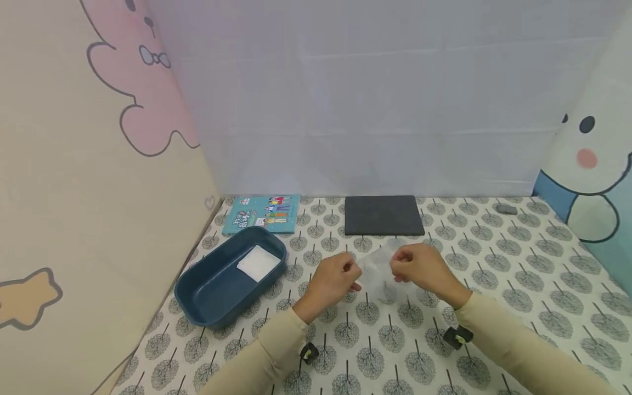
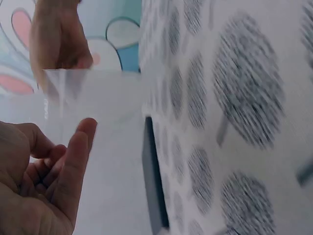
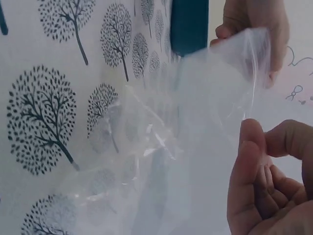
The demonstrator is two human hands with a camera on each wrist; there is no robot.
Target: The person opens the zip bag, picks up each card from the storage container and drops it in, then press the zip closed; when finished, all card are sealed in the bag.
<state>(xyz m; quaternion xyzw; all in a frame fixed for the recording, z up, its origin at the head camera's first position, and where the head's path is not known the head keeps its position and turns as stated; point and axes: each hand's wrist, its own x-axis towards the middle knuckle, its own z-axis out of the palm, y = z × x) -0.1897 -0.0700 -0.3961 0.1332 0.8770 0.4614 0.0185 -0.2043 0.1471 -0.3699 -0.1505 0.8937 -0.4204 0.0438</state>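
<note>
A clear plastic bag (image 1: 376, 270) hangs over the table between the two hands. My left hand (image 1: 333, 280) pinches one side of its upper edge, and my right hand (image 1: 422, 269) pinches the other side. Seen from the right wrist, the transparent bag (image 3: 146, 137) looks creased and flat, with a strip like a zip seal along its top. The left wrist view shows the left thumb and fingers (image 2: 80, 142) curled at the bag's edge. Whether the bag's mouth is parted cannot be told.
To the left stands a dark blue basin (image 1: 209, 288) with a white folded stack (image 1: 258, 263) inside. At the back lie a turquoise book (image 1: 266, 214) and a black rectangular board (image 1: 384, 215). A small grey object (image 1: 506, 209) sits far right on the tree-patterned cloth (image 1: 515, 329).
</note>
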